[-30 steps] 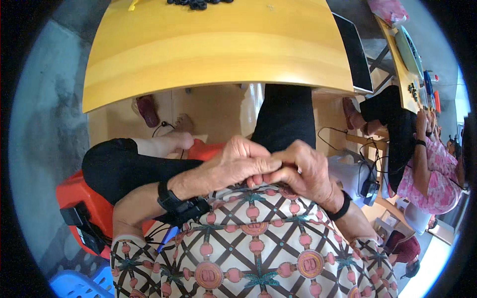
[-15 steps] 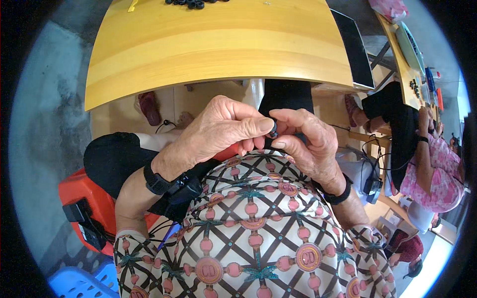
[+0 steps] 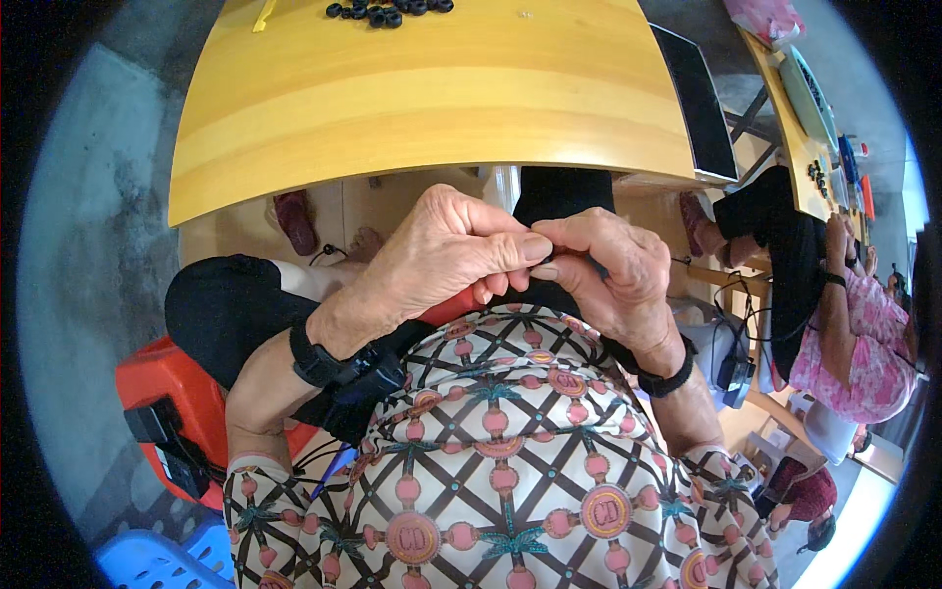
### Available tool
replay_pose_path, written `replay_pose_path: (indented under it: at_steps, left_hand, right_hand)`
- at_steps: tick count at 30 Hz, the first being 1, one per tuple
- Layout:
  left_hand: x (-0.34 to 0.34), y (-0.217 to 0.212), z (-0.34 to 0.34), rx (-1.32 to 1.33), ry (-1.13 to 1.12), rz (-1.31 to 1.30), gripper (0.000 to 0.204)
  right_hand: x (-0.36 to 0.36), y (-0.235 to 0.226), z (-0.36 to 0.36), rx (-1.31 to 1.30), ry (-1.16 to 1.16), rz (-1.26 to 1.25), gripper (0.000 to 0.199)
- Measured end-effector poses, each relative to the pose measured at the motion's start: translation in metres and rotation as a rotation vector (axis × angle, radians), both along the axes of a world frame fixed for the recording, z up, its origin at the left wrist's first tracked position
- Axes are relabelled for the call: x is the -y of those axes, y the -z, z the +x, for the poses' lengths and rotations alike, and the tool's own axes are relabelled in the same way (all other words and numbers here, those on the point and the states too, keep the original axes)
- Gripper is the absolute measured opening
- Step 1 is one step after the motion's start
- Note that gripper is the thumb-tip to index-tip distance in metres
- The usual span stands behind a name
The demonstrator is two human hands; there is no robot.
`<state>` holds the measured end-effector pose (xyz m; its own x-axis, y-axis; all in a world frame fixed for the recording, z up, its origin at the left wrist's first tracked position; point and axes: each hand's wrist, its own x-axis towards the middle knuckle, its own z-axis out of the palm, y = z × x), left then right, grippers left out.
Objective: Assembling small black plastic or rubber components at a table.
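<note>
My left hand (image 3: 446, 250) and my right hand (image 3: 618, 270) meet in front of my lap, just below the near edge of the yellow table (image 3: 432, 108). Thumb and forefinger of each hand pinch together at one spot, fingertips almost touching. Between them is a small black part (image 3: 543, 261), now nearly covered by the fingers; only a dark sliver shows, so its exact kind is unclear. Small black round pieces (image 3: 391, 19) lie in a loose group at the table's far side.
A yellow strip-like tool (image 3: 263, 15) lies at the table's far left. A red stool (image 3: 162, 432) with a black device is at my left, near a blue plastic basket (image 3: 162, 562). Rightward, a person in pink (image 3: 856, 348) sits at another table with a pale green basin (image 3: 810, 93).
The fingertips have closed in over the small black part, which showed more plainly before. My view has tilted slightly, showing more of the black pieces on the table.
</note>
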<state>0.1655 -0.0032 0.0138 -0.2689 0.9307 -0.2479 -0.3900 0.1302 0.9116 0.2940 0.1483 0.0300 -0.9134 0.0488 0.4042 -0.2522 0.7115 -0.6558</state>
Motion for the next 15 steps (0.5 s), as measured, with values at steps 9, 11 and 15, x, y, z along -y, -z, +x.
replay_pose_path:
  at_steps: [9, 11, 15]
  left_hand:
    - [-0.004, 0.010, -0.004, 0.036, -0.043, -0.010, 0.022]
    - [-0.005, 0.008, -0.005, 0.048, -0.043, -0.018, 0.022]
    - [-0.005, 0.007, -0.007, 0.072, -0.041, 0.005, 0.021]
  right_hand:
    - [-0.003, 0.004, -0.005, 0.018, 0.061, 0.024, 0.029]
    - [-0.002, 0.007, -0.003, 0.050, 0.113, -0.027, 0.030]
    - [0.000, 0.008, -0.004, 0.059, 0.122, -0.130, 0.032]
